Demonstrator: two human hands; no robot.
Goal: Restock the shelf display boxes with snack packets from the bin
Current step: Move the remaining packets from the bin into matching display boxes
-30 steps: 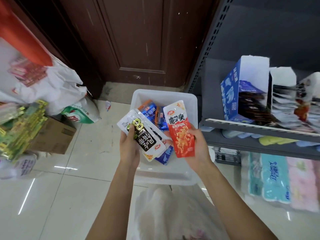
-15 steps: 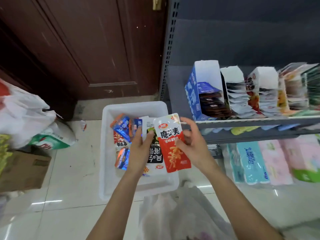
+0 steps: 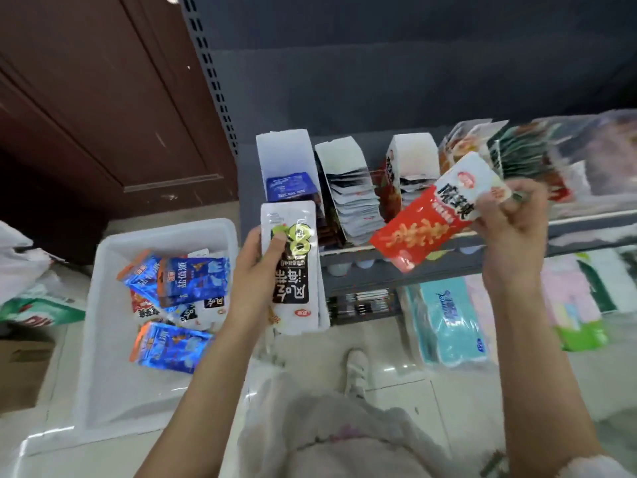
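Red-and-white foil snack packet [image 3: 435, 215], pinched at top edge by right hand [image 3: 510, 222] above grey metal shelf [image 3: 396, 270]; probably light, floppy, slippery. White-and-black packets [image 3: 293, 267] gripped in left hand [image 3: 255, 270].

Glossy foil packets [image 3: 193, 282], matt white plastic bin [image 3: 103, 339], dark wooden door [image 3: 103, 98].

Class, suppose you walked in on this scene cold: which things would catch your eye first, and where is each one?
First, the bright red-and-white snack packet that the right hand grips, tilted in front of the white cardboard display boxes on the grey shelf. Next, the white-and-black packets held upright in the left hand, mid-frame. Lower left, the white plastic bin on the floor holds shiny blue packets.
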